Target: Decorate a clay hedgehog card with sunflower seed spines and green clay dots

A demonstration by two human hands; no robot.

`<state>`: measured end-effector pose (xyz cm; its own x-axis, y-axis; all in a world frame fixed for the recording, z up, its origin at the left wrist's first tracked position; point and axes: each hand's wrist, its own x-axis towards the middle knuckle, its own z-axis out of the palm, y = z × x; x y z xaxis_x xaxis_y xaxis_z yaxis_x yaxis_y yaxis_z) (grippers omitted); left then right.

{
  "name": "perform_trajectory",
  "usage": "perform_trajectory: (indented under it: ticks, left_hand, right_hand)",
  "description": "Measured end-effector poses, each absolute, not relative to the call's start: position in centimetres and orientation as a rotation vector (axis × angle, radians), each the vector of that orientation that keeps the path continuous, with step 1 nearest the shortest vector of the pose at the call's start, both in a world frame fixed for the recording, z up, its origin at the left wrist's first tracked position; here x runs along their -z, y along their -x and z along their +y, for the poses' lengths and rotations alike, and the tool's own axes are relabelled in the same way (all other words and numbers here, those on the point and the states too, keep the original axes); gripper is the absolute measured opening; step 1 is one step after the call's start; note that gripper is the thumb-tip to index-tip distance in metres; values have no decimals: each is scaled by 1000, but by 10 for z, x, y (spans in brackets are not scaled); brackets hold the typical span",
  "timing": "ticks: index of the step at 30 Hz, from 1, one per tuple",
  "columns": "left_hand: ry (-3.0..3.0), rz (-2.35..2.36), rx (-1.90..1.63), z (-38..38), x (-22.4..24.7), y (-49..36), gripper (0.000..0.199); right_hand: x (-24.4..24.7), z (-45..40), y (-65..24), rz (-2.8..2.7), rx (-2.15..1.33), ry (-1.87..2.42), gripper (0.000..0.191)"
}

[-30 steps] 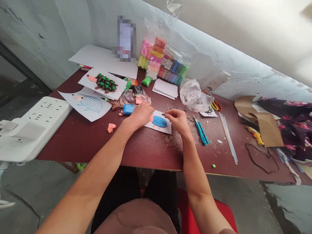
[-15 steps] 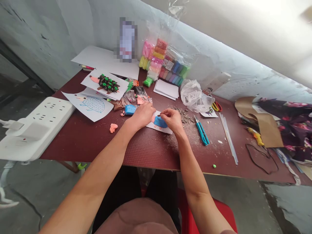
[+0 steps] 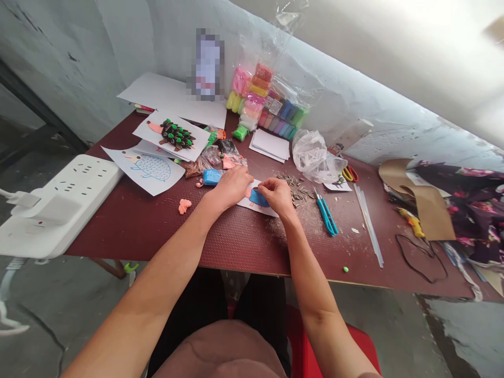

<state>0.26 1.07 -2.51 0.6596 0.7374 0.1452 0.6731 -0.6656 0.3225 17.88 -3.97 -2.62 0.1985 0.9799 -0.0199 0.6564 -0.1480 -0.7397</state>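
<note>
A sheet of paper (image 3: 258, 206) lies under both hands, with a blue clay shape (image 3: 258, 198) on a pink-orange clay piece. My right hand (image 3: 279, 195) pinches a small dark sunflower seed just over the blue clay. My left hand (image 3: 232, 186) rests at the sheet's left edge, its fingertips partly hidden. Beside my right hand lies a heap of sunflower seeds (image 3: 295, 186). Left of my left hand sit a blue clay lump (image 3: 211, 177) and a crumpled clear bag with brown contents (image 3: 200, 164). Further back lies a hedgehog picture (image 3: 173, 135) covered with seeds.
The dark red table (image 3: 236, 247) holds a white power strip (image 3: 59, 207), a blue utility knife (image 3: 326, 217), red-handled scissors (image 3: 349, 174), clear glue sticks (image 3: 368, 223), a plastic bag (image 3: 315, 156), and clay packets (image 3: 252, 100) against the wall.
My right hand has moved left from its position a second ago and now covers more of the blue clay. My left hand has barely moved. The view has shifted slightly.
</note>
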Motion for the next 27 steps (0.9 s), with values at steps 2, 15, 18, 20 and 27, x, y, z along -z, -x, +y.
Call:
perform_trajectory:
  ticks: [2, 15, 18, 20, 27]
  left_hand:
    - [-2616, 1113, -410, 12, 26, -2, 34]
    - [-2615, 1054, -377, 15, 29, 1, 30]
    - [-2603, 1074, -357, 14, 28, 0, 28]
    - [-2598, 1081, -345, 13, 28, 0, 28]
    - [-2604, 1086, -343, 13, 27, -1, 27]
  right_hand:
    - [24, -40, -177, -1522, -688, 1895, 15]
    - [12, -35, -170, -1589, -631, 1970, 12]
    - [12, -35, -170, -1595, -637, 1969, 12]
    - [12, -34, -170, -1598, -629, 1981, 12]
    - [8, -34, -168, -1618, -612, 1996, 13]
